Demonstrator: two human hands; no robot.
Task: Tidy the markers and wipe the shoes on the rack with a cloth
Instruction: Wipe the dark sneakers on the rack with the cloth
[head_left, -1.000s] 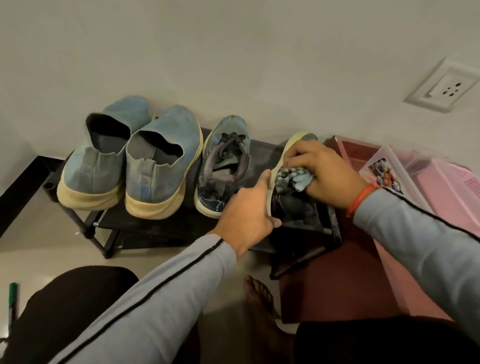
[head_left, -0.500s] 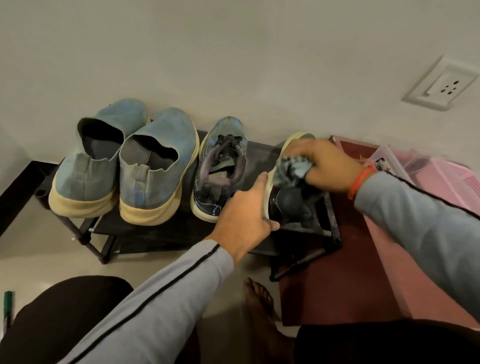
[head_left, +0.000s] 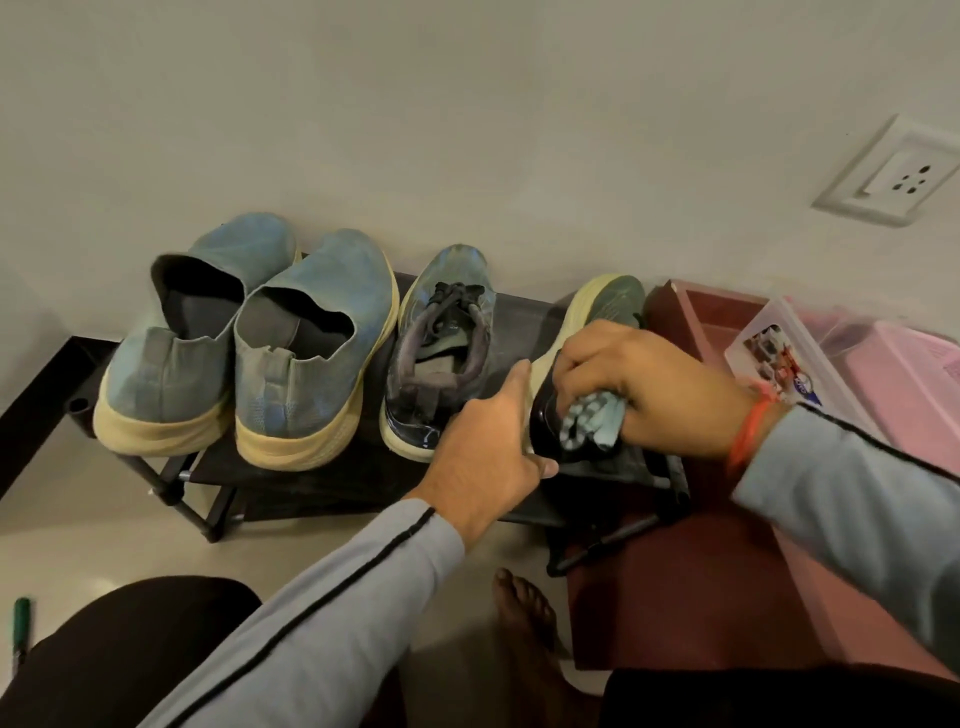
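A low black shoe rack (head_left: 332, 467) against the wall carries two blue slip-on shoes (head_left: 249, 338) at the left and a dark laced sneaker (head_left: 441, 348) in the middle. The matching sneaker (head_left: 597, 306) is tipped on its side at the rack's right end. My left hand (head_left: 488, 447) grips its heel and pale sole. My right hand (head_left: 639, 384) holds a bunched light-blue cloth (head_left: 592, 426) pressed against the shoe's heel end. A green marker (head_left: 21, 623) lies on the floor at the far left.
A maroon tray (head_left: 675, 587) lies right of the rack, with pink plastic baskets (head_left: 909, 384) and a clear box (head_left: 779, 364) beyond it. A wall socket (head_left: 898, 176) sits upper right. A bare foot (head_left: 524, 613) rests on the pale floor below the rack.
My right hand has drawn the cloth back along the tipped sneaker from its toe end toward the heel. The left hand keeps its hold on the shoe.
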